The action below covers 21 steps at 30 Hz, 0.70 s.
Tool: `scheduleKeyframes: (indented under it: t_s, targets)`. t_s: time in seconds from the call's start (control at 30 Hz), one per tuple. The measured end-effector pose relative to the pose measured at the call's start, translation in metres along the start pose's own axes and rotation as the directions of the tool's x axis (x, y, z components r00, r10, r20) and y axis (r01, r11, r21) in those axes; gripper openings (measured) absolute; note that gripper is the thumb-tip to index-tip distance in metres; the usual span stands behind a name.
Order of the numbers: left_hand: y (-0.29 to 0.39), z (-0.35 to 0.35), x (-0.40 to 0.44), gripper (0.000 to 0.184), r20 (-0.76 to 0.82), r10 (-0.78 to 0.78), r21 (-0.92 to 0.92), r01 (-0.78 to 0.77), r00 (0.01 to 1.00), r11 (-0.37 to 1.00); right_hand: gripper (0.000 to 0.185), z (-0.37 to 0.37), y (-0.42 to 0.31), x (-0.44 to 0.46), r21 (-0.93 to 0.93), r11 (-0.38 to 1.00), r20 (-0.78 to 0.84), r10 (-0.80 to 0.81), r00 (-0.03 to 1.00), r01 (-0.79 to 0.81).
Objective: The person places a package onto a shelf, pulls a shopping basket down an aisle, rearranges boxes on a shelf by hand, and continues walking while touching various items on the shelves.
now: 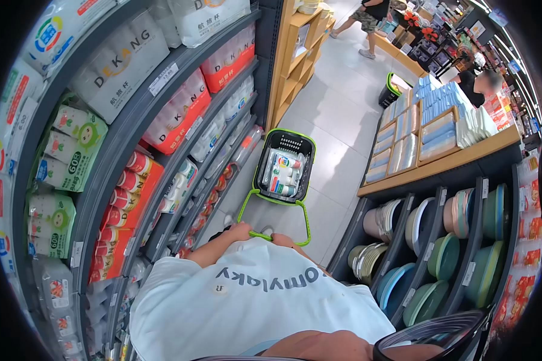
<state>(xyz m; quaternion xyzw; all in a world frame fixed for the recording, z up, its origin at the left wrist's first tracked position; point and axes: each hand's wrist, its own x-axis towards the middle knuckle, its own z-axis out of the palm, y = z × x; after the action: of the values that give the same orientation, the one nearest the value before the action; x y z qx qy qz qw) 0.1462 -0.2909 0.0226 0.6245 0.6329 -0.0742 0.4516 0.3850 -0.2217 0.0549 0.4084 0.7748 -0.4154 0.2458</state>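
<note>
A black shopping basket (311,157) with a bright green rim is on the floor ahead of me, and its green handle (306,218) reaches back toward my body. My left hand (240,231) is closed on the left part of the handle's near bar. Close to my waist, my right hand (281,240) is closed on the same bar farther right; its fingers are partly hidden. A plastic-wrapped pack of printed paper cups (283,171) lies inside the basket.
Shelves at left carry packs of cups (177,114) and green-wrapped packs (72,141). At right, bowls (444,256) fill slanted racks below folded cloths (442,129). A tiled aisle (337,126) runs ahead, with another basket (391,90) and a walking person (367,24) farther off.
</note>
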Motion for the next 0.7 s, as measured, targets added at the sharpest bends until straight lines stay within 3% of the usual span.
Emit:
scheduleKeyframes:
  t_s: [0.17, 0.43, 0.47, 0.5, 0.57, 0.63, 0.67, 0.7]
  targets:
    - [-0.003, 0.003, -0.022, 0.032, -0.004, 0.018, 0.022, -0.018, 1.0, 1.0, 0.049, 0.008, -0.028, -0.026, 0.094, 0.994, -0.104, 0.06, 0.993, -0.05]
    - [-0.047, 0.013, -0.061, 0.03, -0.044, 0.125, 0.02, -0.124, 0.991, 0.992, 0.055, 0.036, -0.09, -0.041, 0.05, 0.992, -0.077, 0.122, 0.99, -0.118]
    - [-0.055, 0.016, -0.063, 0.029, -0.134, 0.183, -0.138, -0.201, 0.974, 0.97, 0.057, 0.042, -0.1, -0.043, 0.048, 0.988, -0.08, 0.148, 0.986, -0.145]
    - [-0.063, 0.02, -0.067, 0.028, -0.23, 0.219, -0.287, -0.281, 0.948, 0.916, 0.057, 0.048, -0.112, -0.043, 0.045, 0.988, -0.079, 0.15, 0.986, -0.147]
    - [-0.033, -0.036, -0.107, 0.023, -0.367, 0.249, -0.641, -0.438, 0.896, 0.631, 0.056, 0.068, -0.131, -0.039, 0.024, 0.98, -0.076, 0.198, 0.977, -0.197]
    - [0.025, -0.125, -0.201, 0.018, -0.574, 0.252, -0.649, -0.62, 0.779, 0.44, 0.056, 0.077, -0.168, -0.044, 0.045, 0.983, -0.049, 0.182, 0.982, -0.18]
    - [0.051, -0.171, -0.266, 0.017, -0.654, 0.283, -0.647, -0.713, 0.701, 0.271, 0.055, 0.08, -0.189, -0.047, 0.07, 0.983, -0.041, 0.17, 0.985, -0.167]
    - [0.063, -0.2, -0.316, 0.017, -0.75, 0.357, -0.575, -0.816, 0.556, 0.063, 0.055, 0.092, -0.202, -0.045, 0.079, 0.983, -0.041, 0.168, 0.985, -0.164]
